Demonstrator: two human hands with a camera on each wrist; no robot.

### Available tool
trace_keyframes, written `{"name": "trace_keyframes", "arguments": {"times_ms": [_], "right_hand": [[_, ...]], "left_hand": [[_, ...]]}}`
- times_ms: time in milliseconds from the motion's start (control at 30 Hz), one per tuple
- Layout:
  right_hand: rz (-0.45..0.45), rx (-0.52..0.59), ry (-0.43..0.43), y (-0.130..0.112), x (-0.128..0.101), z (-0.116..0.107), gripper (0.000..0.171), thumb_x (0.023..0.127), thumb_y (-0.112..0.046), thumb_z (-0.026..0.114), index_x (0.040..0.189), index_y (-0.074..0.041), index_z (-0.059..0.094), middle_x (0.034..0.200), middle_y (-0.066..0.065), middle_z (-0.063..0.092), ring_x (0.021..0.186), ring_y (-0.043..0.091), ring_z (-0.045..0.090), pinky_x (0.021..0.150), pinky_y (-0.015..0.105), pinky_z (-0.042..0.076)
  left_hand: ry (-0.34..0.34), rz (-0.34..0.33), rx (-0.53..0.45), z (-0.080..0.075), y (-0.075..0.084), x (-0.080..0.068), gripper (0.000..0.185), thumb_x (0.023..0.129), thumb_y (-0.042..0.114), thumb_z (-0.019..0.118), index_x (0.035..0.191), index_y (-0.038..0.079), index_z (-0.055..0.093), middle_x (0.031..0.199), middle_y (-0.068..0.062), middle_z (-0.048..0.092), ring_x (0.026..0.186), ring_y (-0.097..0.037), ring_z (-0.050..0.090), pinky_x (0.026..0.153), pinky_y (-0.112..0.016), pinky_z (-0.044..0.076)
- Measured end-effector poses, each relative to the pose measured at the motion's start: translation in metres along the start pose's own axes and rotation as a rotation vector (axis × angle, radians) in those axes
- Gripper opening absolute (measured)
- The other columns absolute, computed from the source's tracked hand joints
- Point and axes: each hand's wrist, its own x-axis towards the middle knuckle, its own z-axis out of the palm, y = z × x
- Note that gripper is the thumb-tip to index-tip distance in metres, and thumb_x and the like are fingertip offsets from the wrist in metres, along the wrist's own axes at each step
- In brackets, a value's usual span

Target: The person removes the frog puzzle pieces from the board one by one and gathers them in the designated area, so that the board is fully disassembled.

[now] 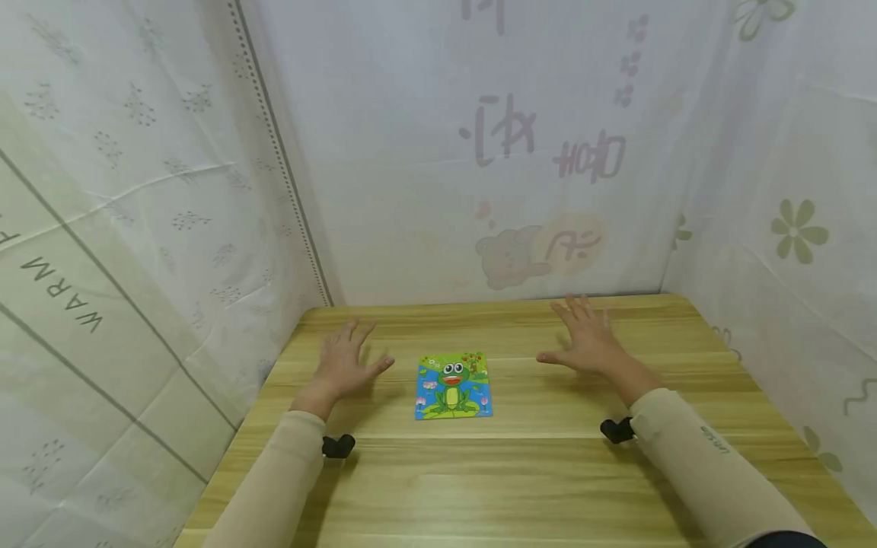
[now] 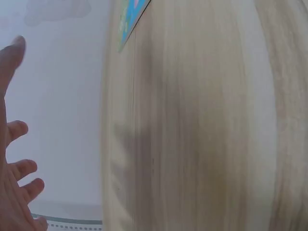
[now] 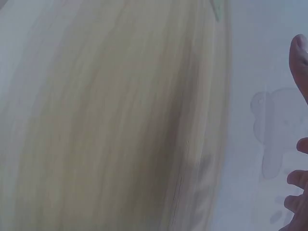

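Both hands, left hand (image 1: 346, 364) and right hand (image 1: 585, 342), lie flat with fingers spread, holding nothing, either side of the square frog-picture puzzle board (image 1: 453, 385) on the light wooden worktop (image 1: 534, 472); apparently a starting pose, calling next for a reach inward.

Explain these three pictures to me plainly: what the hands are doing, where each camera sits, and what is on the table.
There is no machine here: a person wears three cameras. The large picture comes from a camera on the head, looking down at a wooden table enclosed by pale printed curtains. The left hand and right hand are spread flat, fingers straight, holding nothing. Between them, untouched, lies a small square frog picture, possibly a puzzle.

The other two pictures come from cameras strapped to the wrists, so they look sideways and blurred. The left wrist view shows fingertips and a corner of the frog picture. The right wrist view shows only table, curtain and fingertips.
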Motion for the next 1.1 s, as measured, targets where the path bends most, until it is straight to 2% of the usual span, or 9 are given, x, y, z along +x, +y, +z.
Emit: {"name": "trace_keyframes", "arguments": {"times_ms": [167,267,433,633,800,933,1100], "right_hand": [[-0.028,0.047,0.009,-0.016,0.005,0.002,0.114,0.067,-0.080,0.064,0.153,-0.015,0.027,0.158,0.016,0.014,0.143,0.042,0.009,0.105,0.073,-0.002],[-0.037,0.075,0.007,-0.026,0.010,0.005,0.106,0.070,-0.077,0.065,0.150,-0.013,0.035,0.156,0.017,0.023,0.141,0.042,0.016,0.107,0.070,0.003],[-0.049,0.128,-0.022,-0.042,0.018,0.011,0.093,0.075,-0.073,0.063,0.145,-0.014,0.043,0.149,0.015,0.037,0.136,0.039,0.028,0.107,0.068,0.012],[-0.036,0.224,-0.052,-0.062,0.026,0.019,0.079,0.080,-0.065,0.066,0.137,-0.013,0.053,0.142,0.012,0.046,0.131,0.038,0.038,0.104,0.066,0.023],[-0.026,0.285,-0.082,-0.081,0.032,0.026,0.064,0.084,-0.051,0.071,0.134,-0.015,0.056,0.140,0.008,0.049,0.130,0.035,0.041,0.106,0.059,0.030],[-0.036,0.333,-0.091,-0.091,0.036,0.034,0.059,0.085,-0.044,0.072,0.133,-0.013,0.057,0.132,0.005,0.055,0.123,0.029,0.049,0.100,0.049,0.042],[-0.042,0.386,-0.128,-0.102,0.040,0.045,0.055,0.086,-0.039,0.073,0.130,-0.010,0.059,0.126,0.004,0.059,0.116,0.022,0.053,0.095,0.041,0.047]], "left_hand": [[-0.005,-0.011,-0.095,0.000,0.007,-0.003,0.089,0.081,0.075,0.053,0.151,0.025,0.032,0.153,-0.017,0.027,0.138,-0.042,0.025,0.109,-0.067,0.011],[-0.021,-0.018,-0.133,0.002,0.010,-0.005,0.084,0.084,0.069,0.057,0.150,0.023,0.034,0.153,-0.016,0.029,0.136,-0.043,0.027,0.106,-0.068,0.019],[-0.081,-0.060,-0.229,0.004,0.017,-0.010,0.080,0.086,0.068,0.053,0.149,0.022,0.037,0.153,-0.010,0.029,0.137,-0.039,0.028,0.105,-0.064,0.029],[-0.096,-0.058,-0.290,0.010,0.027,-0.016,0.077,0.085,0.071,0.049,0.142,0.019,0.047,0.147,-0.003,0.037,0.135,-0.031,0.034,0.106,-0.054,0.035],[-0.098,-0.051,-0.342,0.015,0.040,-0.021,0.058,0.090,0.054,0.060,0.135,0.018,0.055,0.139,0.001,0.045,0.130,-0.029,0.041,0.104,-0.052,0.038],[-0.100,-0.043,-0.382,0.022,0.048,-0.022,0.051,0.090,0.047,0.064,0.130,0.015,0.060,0.133,0.002,0.049,0.125,-0.027,0.046,0.102,-0.049,0.041],[-0.093,-0.022,-0.430,0.034,0.058,-0.026,0.042,0.090,0.035,0.069,0.126,0.013,0.062,0.129,0.001,0.052,0.121,-0.026,0.049,0.101,-0.048,0.042]]}}
